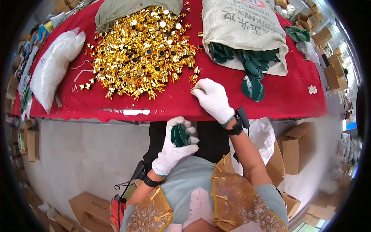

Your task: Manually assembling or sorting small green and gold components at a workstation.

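Observation:
My left hand, in a white knit glove, is curled around several thin dark green discs in front of my body, just below the table's edge. My right hand, gloved the same way, reaches over the red cloth with its fingers pinched together. A bit of gold shows at those fingertips, a small shiny piece like the ones in the large pile to the left. Loose green discs lie to the right of my right hand, spilling from the mouth of a white woven sack.
A red cloth covers the table. Behind the gold pile rests an olive sack; a clear plastic bag of white stuff lies at left. Cardboard boxes and a white bag stand below the table at right. Another box sits lower left.

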